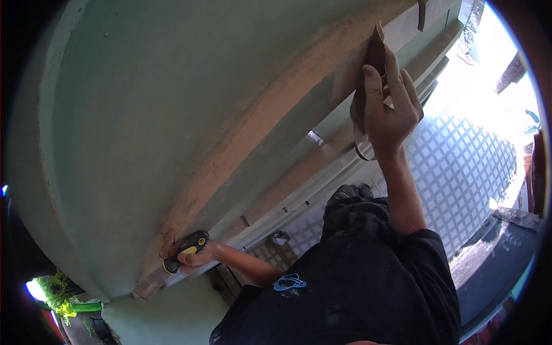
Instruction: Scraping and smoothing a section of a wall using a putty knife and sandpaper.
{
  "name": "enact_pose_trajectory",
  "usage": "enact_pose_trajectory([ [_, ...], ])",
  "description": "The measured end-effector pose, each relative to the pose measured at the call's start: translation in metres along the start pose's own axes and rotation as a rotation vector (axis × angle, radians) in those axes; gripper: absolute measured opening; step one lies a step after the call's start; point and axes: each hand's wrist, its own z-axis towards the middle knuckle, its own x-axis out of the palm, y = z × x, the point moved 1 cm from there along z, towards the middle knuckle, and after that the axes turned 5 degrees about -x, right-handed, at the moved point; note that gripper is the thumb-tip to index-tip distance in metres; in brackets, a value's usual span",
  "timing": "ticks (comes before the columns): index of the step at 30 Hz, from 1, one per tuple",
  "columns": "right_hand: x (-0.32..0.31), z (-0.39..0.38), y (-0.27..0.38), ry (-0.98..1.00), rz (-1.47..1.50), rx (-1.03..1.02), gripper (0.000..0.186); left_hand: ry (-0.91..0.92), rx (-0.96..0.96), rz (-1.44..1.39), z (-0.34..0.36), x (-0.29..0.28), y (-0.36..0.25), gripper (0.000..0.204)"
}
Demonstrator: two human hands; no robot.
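Note:
At the lower left, my left hand (201,254) is closed round the black and yellow handle of a putty knife (150,282). Its broad blade points down and left, beside the end of a bare, brownish strip (230,150) along the pale green surface. My right hand (392,112), raised at the upper right, grips a bent brown sheet of sandpaper (359,109) between thumb and fingers. The sheet's top edge reaches close to the upper end of the strip; whether it touches there I cannot tell. Its lower end curls into a loop under my palm.
A smooth green surface (144,115) fills the left side. Stepped ledges (276,198) run diagonally beneath the strip. Patterned floor tiles (460,172) lie below at right, bordered by a dark ledge (494,276). Green plants (57,293) show at the lower left.

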Motion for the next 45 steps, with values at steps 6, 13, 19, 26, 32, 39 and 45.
enact_pose_trajectory([
  [6,0.002,-0.010,0.014,0.066,0.112,0.103,0.043,0.000,0.000,0.064,-0.001,-0.013,0.011,0.036],
  [13,0.004,-0.017,0.020,0.070,0.076,-0.229,0.045,-0.039,-0.018,0.072,0.002,0.006,-0.015,0.034],
  [19,0.008,0.004,-0.021,-0.106,-0.047,-0.060,0.034,-0.011,0.064,0.055,0.001,-0.001,-0.003,0.037],
  [26,-0.006,-0.032,0.025,0.367,0.207,-0.486,0.034,-0.025,0.095,0.060,0.001,-0.002,0.007,0.047],
  [32,0.006,-0.004,0.000,0.022,0.047,0.011,0.029,-0.025,0.119,0.123,0.002,-0.003,-0.001,0.040],
  [39,0.000,-0.039,0.025,0.258,0.271,-0.394,0.033,-0.020,0.097,0.070,-0.002,0.003,0.006,0.038],
  [45,0.001,-0.013,-0.010,0.031,0.114,0.161,0.029,-0.037,0.174,0.090,0.004,0.000,-0.003,0.039],
])
